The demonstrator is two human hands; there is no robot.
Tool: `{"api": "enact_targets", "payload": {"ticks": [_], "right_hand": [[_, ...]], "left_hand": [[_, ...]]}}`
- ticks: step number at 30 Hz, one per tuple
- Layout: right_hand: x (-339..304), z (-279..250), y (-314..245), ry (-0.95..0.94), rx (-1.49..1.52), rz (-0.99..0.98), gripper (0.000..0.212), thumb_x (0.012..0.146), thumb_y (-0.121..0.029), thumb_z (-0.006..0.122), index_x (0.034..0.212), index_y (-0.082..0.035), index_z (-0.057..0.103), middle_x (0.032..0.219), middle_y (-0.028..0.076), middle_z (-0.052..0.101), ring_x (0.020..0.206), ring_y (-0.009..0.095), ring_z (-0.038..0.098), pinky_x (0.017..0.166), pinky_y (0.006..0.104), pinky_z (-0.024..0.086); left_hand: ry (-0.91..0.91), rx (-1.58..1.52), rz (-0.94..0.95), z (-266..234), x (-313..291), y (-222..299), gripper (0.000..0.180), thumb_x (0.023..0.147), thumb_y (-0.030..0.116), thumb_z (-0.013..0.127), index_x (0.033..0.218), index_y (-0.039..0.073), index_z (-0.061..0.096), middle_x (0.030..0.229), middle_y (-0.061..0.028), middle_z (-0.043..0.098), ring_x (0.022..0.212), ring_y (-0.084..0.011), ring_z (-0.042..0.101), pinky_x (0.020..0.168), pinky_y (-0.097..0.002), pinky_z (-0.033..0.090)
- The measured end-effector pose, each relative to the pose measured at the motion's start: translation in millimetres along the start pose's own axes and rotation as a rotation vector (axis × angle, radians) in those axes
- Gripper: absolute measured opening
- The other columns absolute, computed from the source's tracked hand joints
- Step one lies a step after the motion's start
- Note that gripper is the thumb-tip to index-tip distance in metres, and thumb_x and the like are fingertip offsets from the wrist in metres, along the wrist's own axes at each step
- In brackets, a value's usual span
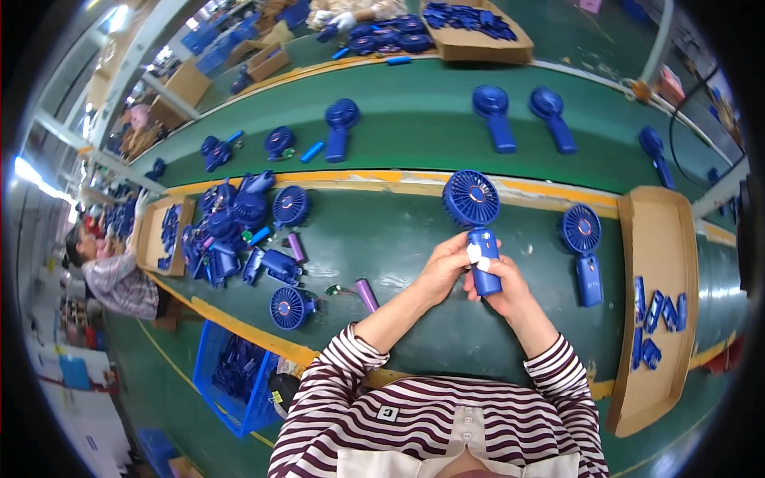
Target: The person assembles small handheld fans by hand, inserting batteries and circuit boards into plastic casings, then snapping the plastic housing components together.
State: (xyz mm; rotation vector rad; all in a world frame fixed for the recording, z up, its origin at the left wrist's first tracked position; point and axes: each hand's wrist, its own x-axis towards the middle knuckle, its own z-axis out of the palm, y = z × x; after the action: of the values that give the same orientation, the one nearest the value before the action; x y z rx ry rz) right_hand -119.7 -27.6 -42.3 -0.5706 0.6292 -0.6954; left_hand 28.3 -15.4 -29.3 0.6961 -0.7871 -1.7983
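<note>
Both my hands are closed round the handle of a blue handheld fan [472, 199], its round grille pointing away from me. My left hand [445, 269] grips the handle from the left, and my right hand [508, 288] wraps its lower right side. White coverings show on the thumbs. Another blue handheld fan [582, 229] lies to the right of my right hand. Left of my left forearm are a purple battery cell [366, 295] with a small wired board and a loose fan head [288, 307].
A heap of blue fan parts [231, 215] covers the table's left. At right stands a cardboard tray [657, 231] with blue handle pieces. Several fans, including one fan [338, 127], lie on the green conveyor [406, 103] beyond. A blue crate [209, 358] sits below left; co-workers are at left and across.
</note>
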Motion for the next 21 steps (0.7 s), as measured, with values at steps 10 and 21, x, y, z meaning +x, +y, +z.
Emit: {"api": "enact_targets", "payload": {"ticks": [10,21], "right_hand": [[54,-2,42,0.247,-0.991,-0.704,0.026,0.076,-0.007,0.062,0.1,0.003,0.055,0.062,0.005,0.057,0.053,0.009,0.054,0.052,0.023,0.044],[57,-10,36,0.332,-0.826,-0.573,0.019,0.079,-0.001,0.054,0.098,0.002,0.055,0.066,0.006,0.06,0.053,0.008,0.054,0.05,0.0217,0.046]], "left_hand": [[0.717,0.731,0.209,-84,120,81,0.056,0.069,0.022,0.068,0.117,-0.001,0.051,0.089,-0.0099,0.062,0.075,-0.0157,0.059,0.067,-0.0265,0.047],[1.142,1.185,0.381,-200,87,161,0.034,0.07,0.021,0.065,0.098,0.002,0.064,0.092,-0.0169,0.064,0.086,-0.0262,0.063,0.078,-0.0331,0.048]]}}
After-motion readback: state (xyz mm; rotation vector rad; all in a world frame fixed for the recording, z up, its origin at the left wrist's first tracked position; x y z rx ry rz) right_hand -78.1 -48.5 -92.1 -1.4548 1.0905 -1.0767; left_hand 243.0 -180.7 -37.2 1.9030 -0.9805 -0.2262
